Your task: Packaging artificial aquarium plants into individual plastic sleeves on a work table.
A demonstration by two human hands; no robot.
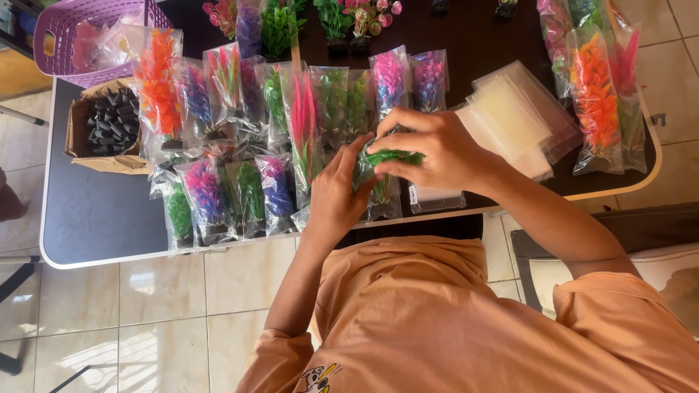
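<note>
My left hand [336,191] and my right hand [429,148] both grip a green plastic plant [389,157] that sits in a clear bag [384,200], near the front edge of the dark table [102,218]. The right hand's fingers press the green leaves from above, while the left hand holds the bag's side. Just left of my hands lie rows of bagged plastic plants [247,131] in orange, purple, pink and green.
A stack of empty clear bags [513,120] lies right of my hands. More bagged plants [601,94] rest at the table's right end. A cardboard box of black bases [109,124] and a purple basket [87,36] stand at the left. Unbagged plants [320,18] line the far edge.
</note>
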